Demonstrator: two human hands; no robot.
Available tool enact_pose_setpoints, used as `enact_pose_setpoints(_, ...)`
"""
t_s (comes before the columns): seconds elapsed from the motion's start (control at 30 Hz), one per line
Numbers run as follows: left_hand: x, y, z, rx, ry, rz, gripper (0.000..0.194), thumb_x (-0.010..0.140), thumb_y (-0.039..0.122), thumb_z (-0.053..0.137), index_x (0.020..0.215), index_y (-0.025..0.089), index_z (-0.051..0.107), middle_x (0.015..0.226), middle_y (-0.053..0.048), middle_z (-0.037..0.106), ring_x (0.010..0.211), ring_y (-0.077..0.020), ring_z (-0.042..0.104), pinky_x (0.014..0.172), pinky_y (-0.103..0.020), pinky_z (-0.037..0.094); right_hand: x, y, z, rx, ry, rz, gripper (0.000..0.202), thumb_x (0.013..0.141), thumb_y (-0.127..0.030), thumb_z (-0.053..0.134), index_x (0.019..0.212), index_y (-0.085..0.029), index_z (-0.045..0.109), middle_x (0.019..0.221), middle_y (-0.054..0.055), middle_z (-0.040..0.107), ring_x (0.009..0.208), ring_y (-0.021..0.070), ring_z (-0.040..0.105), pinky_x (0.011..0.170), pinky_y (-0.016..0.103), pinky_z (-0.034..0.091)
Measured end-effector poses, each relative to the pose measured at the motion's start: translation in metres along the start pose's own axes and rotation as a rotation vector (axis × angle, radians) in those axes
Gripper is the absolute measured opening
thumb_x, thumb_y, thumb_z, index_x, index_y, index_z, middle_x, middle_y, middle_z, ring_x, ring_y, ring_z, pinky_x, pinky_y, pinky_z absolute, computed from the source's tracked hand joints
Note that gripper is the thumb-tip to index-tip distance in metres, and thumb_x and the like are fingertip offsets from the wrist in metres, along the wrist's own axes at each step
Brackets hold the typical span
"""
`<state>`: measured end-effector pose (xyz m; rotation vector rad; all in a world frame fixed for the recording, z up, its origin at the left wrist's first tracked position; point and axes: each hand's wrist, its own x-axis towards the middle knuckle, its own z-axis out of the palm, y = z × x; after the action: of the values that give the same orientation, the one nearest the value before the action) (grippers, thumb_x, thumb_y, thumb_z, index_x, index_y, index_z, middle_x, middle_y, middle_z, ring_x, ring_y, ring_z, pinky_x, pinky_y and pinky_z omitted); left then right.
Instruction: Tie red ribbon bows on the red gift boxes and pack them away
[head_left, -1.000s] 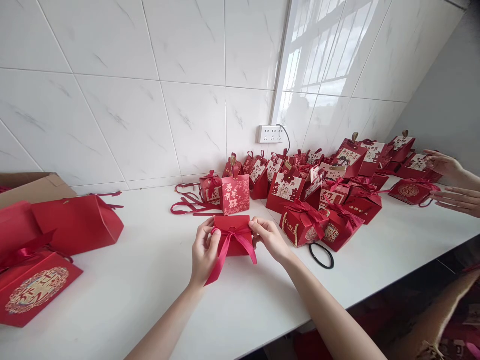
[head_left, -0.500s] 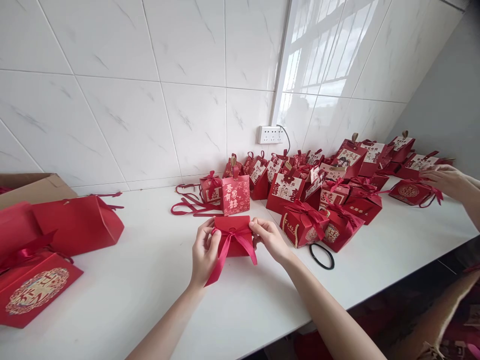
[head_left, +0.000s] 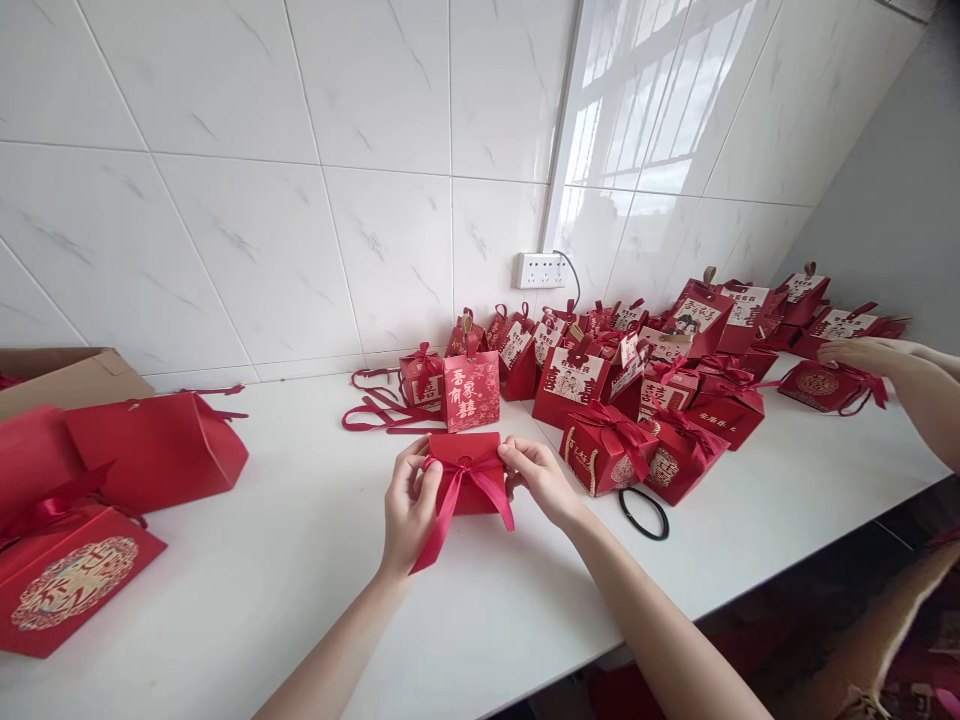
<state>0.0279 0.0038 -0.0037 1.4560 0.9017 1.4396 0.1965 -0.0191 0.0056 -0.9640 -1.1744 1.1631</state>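
Between my hands, on the white counter, is a small red gift box (head_left: 480,497) with a pink-red ribbon (head_left: 448,505) tied in a bow across its front. My left hand (head_left: 411,500) grips the left side, thumb on the ribbon by the bow. At the upper right corner my right hand (head_left: 541,478) pinches the ribbon and box edge; some of its fingers are hidden behind the box. Just behind stands a patterned red box (head_left: 472,392) with white characters and a loop on top. Loose ribbons (head_left: 379,412) lie to its left.
Many red boxes (head_left: 570,385) crowd the right side by the tiled wall. A black ring (head_left: 643,513) lies near them. Another person's hands (head_left: 874,355) touch a ribboned box (head_left: 819,384) at far right. Larger red boxes (head_left: 161,450) and a cardboard carton (head_left: 75,375) stand at left.
My hands and the small box hold nearly the same position. At far right, the other person's hands have shifted slightly left over the ribboned box.
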Motion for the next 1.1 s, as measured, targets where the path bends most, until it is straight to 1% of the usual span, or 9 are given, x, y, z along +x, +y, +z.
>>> enact_pose_setpoints(0.13, -0.0002, 0.0004, -0.0003, 0.027, 0.002, 0.015, 0.027, 0.081, 0.045, 0.052, 0.076, 0.018, 0.053, 0.126, -0.011, 0.05, 0.101, -0.0212, 0.058, 0.074, -0.025, 0.052, 0.0, 0.0008, -0.0002, -0.003, 0.004, -0.002, 0.043, 0.074, -0.052, 0.061, 0.055, -0.018, 0.041, 0.053, -0.005, 0.044, 0.044, 0.0074, 0.046, 0.041, 0.022, 0.042)
enact_pose_setpoints(0.83, 0.0, -0.0002, -0.0004, -0.04, -0.002, -0.017, 0.025, 0.08, 0.043, 0.055, 0.077, 0.018, 0.054, 0.127, -0.011, 0.049, 0.104, -0.0207, 0.057, 0.077, -0.026, 0.05, -0.0007, -0.0008, -0.0001, 0.011, -0.003, 0.008, 0.042, 0.074, -0.051, 0.061, 0.056, -0.017, 0.042, 0.054, -0.005, 0.046, 0.044, 0.0078, 0.049, 0.042, 0.022, 0.041)
enact_pose_setpoints(1.0, 0.0006, -0.0011, -0.0007, -0.014, 0.004, -0.025, 0.029, 0.079, 0.046, 0.055, 0.079, 0.017, 0.056, 0.128, -0.012, 0.048, 0.106, -0.0223, 0.056, 0.079, -0.026, 0.05, 0.001, -0.0004, 0.0, 0.007, 0.004, 0.009, 0.042, 0.074, -0.051, 0.061, 0.057, -0.017, 0.043, 0.054, -0.004, 0.047, 0.044, 0.0078, 0.049, 0.042, 0.022, 0.042)
enact_pose_setpoints(1.1, 0.0015, -0.0002, -0.002, 0.007, 0.014, -0.053, 0.034, 0.077, 0.049, 0.056, 0.084, 0.015, 0.057, 0.129, -0.014, 0.048, 0.108, -0.025, 0.055, 0.079, -0.027, 0.051, 0.0034, 0.0005, 0.0022, 0.028, 0.03, 0.005, 0.044, 0.07, -0.054, 0.063, 0.056, -0.017, 0.044, 0.054, -0.004, 0.047, 0.044, 0.0078, 0.049, 0.04, 0.021, 0.042)
